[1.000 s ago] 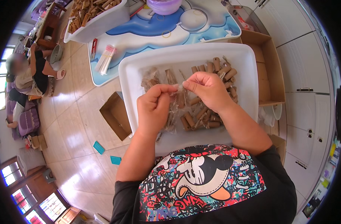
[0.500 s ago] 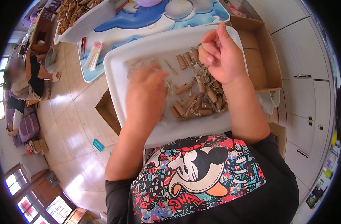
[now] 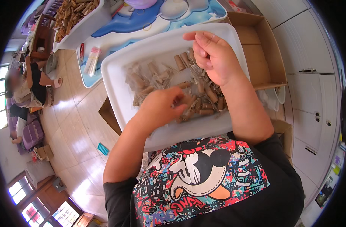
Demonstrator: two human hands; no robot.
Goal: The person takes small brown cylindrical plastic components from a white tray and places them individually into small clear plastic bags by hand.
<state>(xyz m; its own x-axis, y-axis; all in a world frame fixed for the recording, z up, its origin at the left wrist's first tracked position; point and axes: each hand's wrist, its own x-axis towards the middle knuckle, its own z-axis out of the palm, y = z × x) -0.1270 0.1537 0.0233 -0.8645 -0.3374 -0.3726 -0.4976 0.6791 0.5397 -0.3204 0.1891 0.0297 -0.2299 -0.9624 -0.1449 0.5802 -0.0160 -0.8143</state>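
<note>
The left hand point(image 3: 163, 104), at centre frame, curls its fingers down into the pile of small brown cardboard tubes point(image 3: 197, 102); whether it grips one I cannot tell. The right hand point(image 3: 214, 56), up and to the right, hovers half-closed above the tubes, its grip unclear. Both work over a white tray point(image 3: 116, 75), with an open cardboard box point(image 3: 262, 49) at upper right.

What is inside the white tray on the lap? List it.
The white tray holds a loose pile of small brown wooden pieces and thin metal springs. The left hand and right hand cover part of the pile, hiding whatever lies beneath them.
</note>
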